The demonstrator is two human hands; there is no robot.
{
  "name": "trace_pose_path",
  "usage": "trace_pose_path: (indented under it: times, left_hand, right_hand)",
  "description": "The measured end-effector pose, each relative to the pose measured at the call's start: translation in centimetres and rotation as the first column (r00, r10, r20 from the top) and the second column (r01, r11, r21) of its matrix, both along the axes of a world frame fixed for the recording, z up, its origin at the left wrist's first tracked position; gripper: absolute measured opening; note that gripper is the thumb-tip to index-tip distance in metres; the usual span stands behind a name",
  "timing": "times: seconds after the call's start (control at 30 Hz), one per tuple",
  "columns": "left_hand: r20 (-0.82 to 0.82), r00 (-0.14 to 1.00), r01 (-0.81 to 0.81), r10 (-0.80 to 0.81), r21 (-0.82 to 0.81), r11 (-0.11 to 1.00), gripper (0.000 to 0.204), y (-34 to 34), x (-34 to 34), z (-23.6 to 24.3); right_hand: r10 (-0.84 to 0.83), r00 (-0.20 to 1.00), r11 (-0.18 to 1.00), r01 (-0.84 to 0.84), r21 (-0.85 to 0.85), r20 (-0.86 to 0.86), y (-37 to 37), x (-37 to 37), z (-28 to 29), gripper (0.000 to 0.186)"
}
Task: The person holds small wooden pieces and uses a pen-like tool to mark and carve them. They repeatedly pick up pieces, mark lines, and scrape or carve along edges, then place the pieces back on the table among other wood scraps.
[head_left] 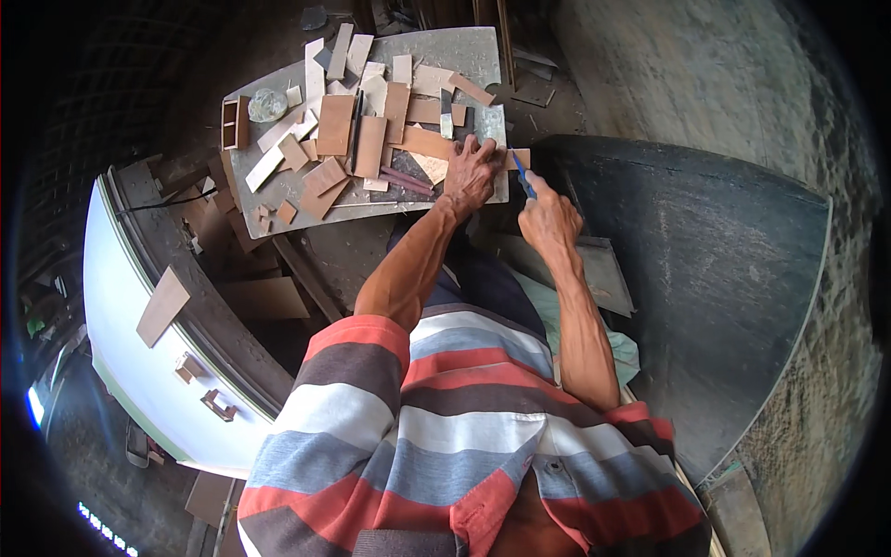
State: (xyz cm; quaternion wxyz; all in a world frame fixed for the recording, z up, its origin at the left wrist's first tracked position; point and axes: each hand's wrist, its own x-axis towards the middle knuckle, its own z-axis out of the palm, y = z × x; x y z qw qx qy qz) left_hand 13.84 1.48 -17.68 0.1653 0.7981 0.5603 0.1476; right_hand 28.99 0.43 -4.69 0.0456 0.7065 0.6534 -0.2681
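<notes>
My left hand (471, 172) is at the right edge of the worktable (360, 213), fingers bent and pressed down on a small tan wooden piece (519, 163) that juts past the edge. My right hand (548, 218) is closed around a slim blue tool (524, 174), whose tip rests at that piece. Beside my left hand lie an orange-brown strip (425, 139), dark reddish sticks (406, 183) and several scattered veneer-like offcuts (332, 125). At the table's left are a crumpled clear container or bag (266, 106) and a small wooden box (234, 124).
A dark board (696, 269) leans against the rough wall (668, 74) at my right. At my left is a long white panel (167, 390) with a loose tan piece (162, 306) and small wooden parts on it. More boards (260, 297) lie under the table's left side.
</notes>
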Motion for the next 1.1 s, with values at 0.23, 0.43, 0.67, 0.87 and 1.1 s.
trace_pose_path:
  times: [0.23,0.43,0.67,0.87,1.1]
  left_hand:
    - [-0.018,1.000,0.002,-0.002,0.000,1.000,0.044,0.2,0.1,-0.1]
    - [-0.017,1.000,-0.003,0.003,0.018,1.000,0.047,0.1,0.1,-0.2]
    - [-0.009,1.000,-0.003,0.003,-0.004,1.000,0.048,0.4,0.1,-0.2]
    - [-0.026,1.000,-0.004,0.004,0.002,1.000,0.052,-0.2,0.0,-0.3]
    - [-0.012,1.000,-0.012,0.013,0.023,1.000,0.051,0.5,0.1,-0.6]
  right_hand:
    - [0.007,1.000,1.000,-0.007,0.020,0.008,0.8,-0.5,0.6,0.045]
    - [0.000,1.000,1.000,0.000,0.003,-0.008,-0.4,0.0,0.6,0.046]
    - [0.041,0.999,0.999,-0.041,0.023,0.032,-1.5,0.2,1.1,0.048]
    - [0.016,0.999,0.999,-0.014,-0.038,0.045,-1.3,-0.1,3.0,0.047]
    - [-0.002,1.000,0.995,0.004,-0.097,0.025,0.6,0.0,4.2,0.045]
